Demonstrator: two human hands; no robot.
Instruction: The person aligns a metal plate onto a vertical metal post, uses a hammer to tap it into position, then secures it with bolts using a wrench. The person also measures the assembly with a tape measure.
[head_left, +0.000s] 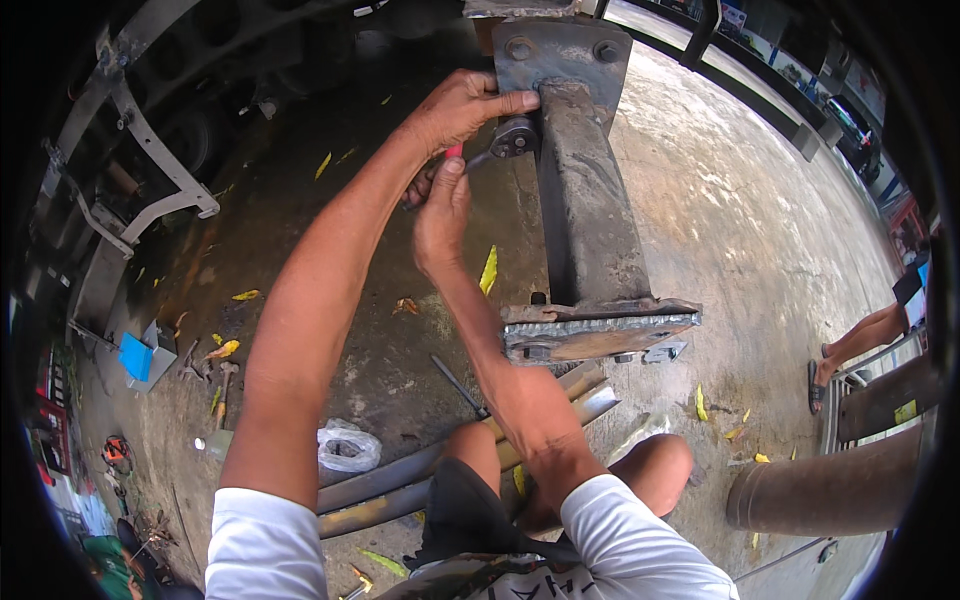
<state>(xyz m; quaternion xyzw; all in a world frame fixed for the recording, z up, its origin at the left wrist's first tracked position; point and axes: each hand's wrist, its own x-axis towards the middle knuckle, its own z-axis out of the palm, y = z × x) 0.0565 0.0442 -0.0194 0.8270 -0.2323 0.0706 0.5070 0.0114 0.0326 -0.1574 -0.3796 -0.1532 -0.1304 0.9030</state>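
- Floor (760,230): bare concrete, stained, darker toward 9 o'clock.
- Yellow leaves (488,270) scattered across it.
- Hammer (222,395) and blue box (137,356) at 8 o'clock.
- White plastic bag (348,445) at 7 o'clock.
- Rusty pipe (825,490) at 4 o'clock.

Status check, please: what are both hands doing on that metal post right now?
Left hand braced on steel bracket. Right hand grips red-handled tool at round fitting. Nothing blocking.

Both arms reach forward, left hand (458,105) above right hand (441,215), fingers curled.
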